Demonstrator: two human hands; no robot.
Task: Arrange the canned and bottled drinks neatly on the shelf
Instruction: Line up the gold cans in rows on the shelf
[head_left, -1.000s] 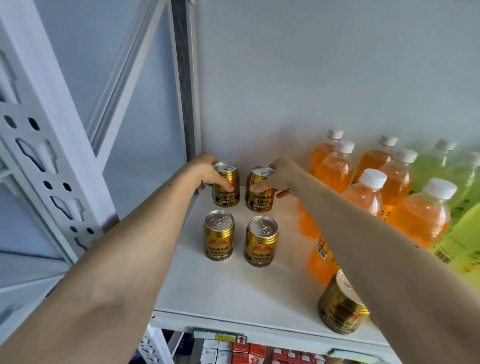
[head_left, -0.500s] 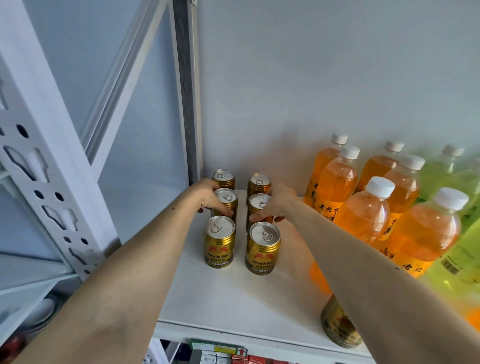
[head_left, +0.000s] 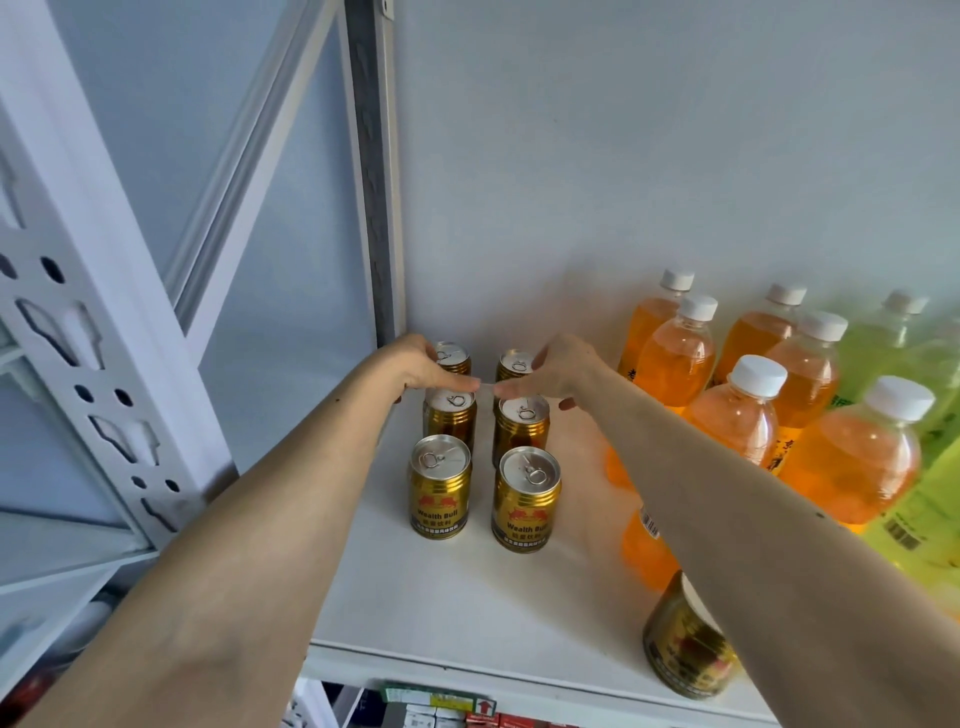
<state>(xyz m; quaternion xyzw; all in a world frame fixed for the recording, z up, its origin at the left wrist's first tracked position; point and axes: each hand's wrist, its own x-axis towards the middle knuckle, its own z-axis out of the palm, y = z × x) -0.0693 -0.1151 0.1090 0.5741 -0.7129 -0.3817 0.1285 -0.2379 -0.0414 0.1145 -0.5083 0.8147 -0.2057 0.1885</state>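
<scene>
The left hand (head_left: 421, 370) reaches over the left column of gold cans, its fingers stretched out flat and pointing right, lying across the gap between the back can and the middle one without curling round either. The right hand (head_left: 558, 371) mirrors it over the right column, fingers straight and pointing left, so the two sets of fingertips nearly meet in the middle; whether they touch the can tops cannot be told. Six gold cans stand upright on the white shelf (head_left: 467, 603) in two columns of three: the back left can (head_left: 453, 357) and back right can (head_left: 511, 364) are partly hidden behind the hands, the middle left can (head_left: 450, 421) and middle right can (head_left: 521, 431) stand just below the fingers, and the front left can (head_left: 440, 486) and front right can (head_left: 525, 499) show their "Wealth Bull" labels. A seventh gold can (head_left: 680, 649) stands apart near the shelf's front edge, partly covered by the right forearm. To the right, orange bottles (head_left: 675, 353) with white caps stand in rows toward the wall, and green bottles (head_left: 904, 353) stand beyond them at the frame's edge. A white perforated upright (head_left: 104, 364) frames the shelf on the left.
</scene>
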